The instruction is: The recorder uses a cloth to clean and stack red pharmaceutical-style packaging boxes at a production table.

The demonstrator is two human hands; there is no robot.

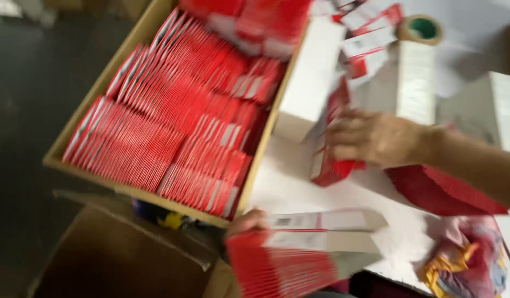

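Two stacks are in play. Nearest, my left hand [247, 222] grips a fanned stack of flat red-and-white cartons [291, 259] at the table's [291, 187] edge. Farther on, my right hand [371, 138] closes on a smaller red bundle [329, 168]. Beyond, the cardboard box [89, 118] looks nearly full with rows; I judge little remains.

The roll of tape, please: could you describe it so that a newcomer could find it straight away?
Start at the big cardboard box packed with rows of red packets, then look across the white table to its far right corner. The roll of tape lies there behind a white carton; it is the only round, ring-shaped thing, tan with a green core.
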